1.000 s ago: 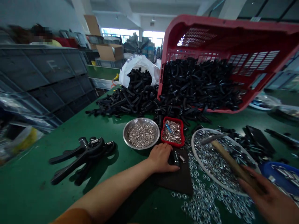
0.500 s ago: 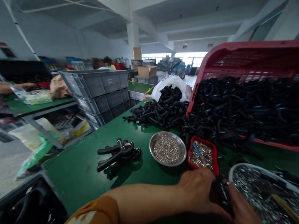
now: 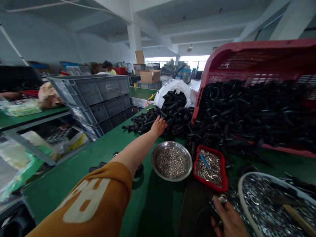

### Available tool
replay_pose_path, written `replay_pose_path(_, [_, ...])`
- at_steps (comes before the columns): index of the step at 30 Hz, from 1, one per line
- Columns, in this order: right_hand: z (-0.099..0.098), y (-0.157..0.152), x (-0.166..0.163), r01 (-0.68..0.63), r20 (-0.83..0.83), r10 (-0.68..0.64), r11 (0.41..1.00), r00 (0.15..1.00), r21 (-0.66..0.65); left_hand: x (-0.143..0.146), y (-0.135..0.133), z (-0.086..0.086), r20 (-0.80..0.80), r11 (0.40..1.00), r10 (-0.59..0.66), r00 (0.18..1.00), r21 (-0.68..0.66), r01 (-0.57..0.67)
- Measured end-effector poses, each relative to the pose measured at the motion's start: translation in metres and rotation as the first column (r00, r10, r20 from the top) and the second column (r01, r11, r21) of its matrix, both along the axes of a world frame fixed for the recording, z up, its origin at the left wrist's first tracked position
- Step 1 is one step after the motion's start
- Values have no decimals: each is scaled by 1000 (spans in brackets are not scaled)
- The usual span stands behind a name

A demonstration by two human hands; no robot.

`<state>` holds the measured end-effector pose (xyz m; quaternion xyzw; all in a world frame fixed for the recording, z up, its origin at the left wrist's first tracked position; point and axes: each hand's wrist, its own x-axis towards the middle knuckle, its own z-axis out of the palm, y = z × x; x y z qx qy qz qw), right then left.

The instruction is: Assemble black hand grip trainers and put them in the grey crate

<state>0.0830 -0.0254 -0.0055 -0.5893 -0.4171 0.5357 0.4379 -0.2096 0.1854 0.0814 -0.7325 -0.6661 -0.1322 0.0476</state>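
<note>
My left hand (image 3: 159, 126) is stretched out to the near edge of a pile of black plastic clamp parts (image 3: 174, 113), fingers apart and touching or just over them. I cannot make out anything in its grasp. At the lower right, my right hand (image 3: 228, 215) is closed on a dark clamp part with a silvery coil spring (image 3: 223, 198) at its top. Most of that part is lost in shadow. Partly hidden under my left forearm lie black spring clamps (image 3: 97, 167) on the green table (image 3: 153, 200).
A metal bowl (image 3: 153, 161) of small metal pieces stands beside a red tray (image 3: 223, 184) of pins with a blue tool. A white-rimmed tub (image 3: 243, 194) holds springs. Behind, a red basket (image 3: 206, 74) spills black parts. Grey crates (image 3: 98, 92) are stacked left.
My left hand has left my right hand and reached forward to the black pile. My right hand stays low at the right with the clamp part. The view has shifted slightly.
</note>
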Motion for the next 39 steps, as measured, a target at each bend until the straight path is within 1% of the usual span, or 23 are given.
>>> replay_pose_path(3, [5, -1, -3, -5, -2, 5, 1000, 1000, 13, 0, 5, -3, 30, 999, -41, 999, -12, 42])
replay_pose_path(5, [7, -1, -3, 8, -13, -8, 1000, 1000, 10, -1, 5, 4, 73, 1000, -28, 997, -9, 28])
replay_pose_path(7, [7, 0, -3, 7, -43, -8, 1000, 999, -14, 1, 0, 15, 135, 1000, -1, 991, 7, 0])
replay_pose_path(9, [8, 2, -4, 14, -84, -16, 1000, 996, -18, 11, -14, 25, 195, 999, 21, 981, 26, -26])
replay_pose_path(10, [10, 3, -4, 23, -102, -22, 1000, 995, 6, 20, -23, 29, 242, 999, 18, 970, 22, -24])
replay_pose_path(12, [20, 6, -5, 59, -110, -47, 992, 993, 112, 47, -50, 30, 388, 999, -20, 922, -36, 37])
replay_pose_path(13, [27, 7, -6, 74, -93, -58, 980, 994, 186, 63, -66, 29, 563, 985, -54, 825, -105, 136])
replay_pose_path(14, [35, 8, -6, 86, -64, -71, 960, 995, 267, 80, -83, 26, 716, 952, -59, 696, -170, 255])
replay_pose_path(15, [43, 9, -7, 87, -28, -82, 935, 996, 343, 96, -100, 23, 823, 904, -28, 567, -222, 366])
replay_pose_path(16, [51, 10, -7, 83, 10, -95, 911, 995, 403, 112, -117, 18, 892, 856, 24, 451, -251, 451])
replay_pose_path(17, [58, 10, -7, 75, 45, -106, 893, 993, 444, 126, -132, 14, 931, 822, 76, 357, -261, 505])
replay_pose_path(18, [62, 10, -7, 62, 77, -111, 882, 991, 467, 138, -145, 10, 956, 812, 103, 275, -240, 533])
replay_pose_path(19, [65, 9, -7, 53, 108, -118, 879, 987, 473, 148, -156, 5, 972, 812, 107, 210, -207, 546])
replay_pose_path(21, [64, 6, -6, 44, 164, -136, 883, 977, 468, 162, -170, -2, 989, 836, 77, 127, -133, 533])
replay_pose_path(23, [58, 1, -5, 43, 209, -162, 875, 964, 482, 171, -176, -8, 995, 862, 15, 103, -66, 503])
replay_pose_path(25, [53, -4, -3, 39, 242, -188, 858, 952, 511, 175, -178, -12, 994, 879, -40, 106, -16, 476])
replay_pose_path(27, [54, -7, -1, 40, 277, -229, 832, 933, 553, 177, -179, -13, 995, 891, -22, 101, -27, 454])
replay_pose_path(30, [63, -6, 3, -6, 375, -272, 802, 886, 597, 176, -180, -14, 997, 900, 22, 79, -54, 432])
replay_pose_path(32, [69, -4, 6, -66, 463, -292, 786, 837, 614, 175, -182, -18, 994, 915, -9, 110, -37, 402])
replay_pose_path(35, [74, -2, 8, -128, 548, -312, 772, 776, 622, 172, -184, -26, 977, 929, -77, 198, -1, 371])
replay_pose_path(39, [73, -3, 9, -235, 648, -241, 796, 722, 557, 171, -189, -36, 953, 924, -158, 260, 50, 378])
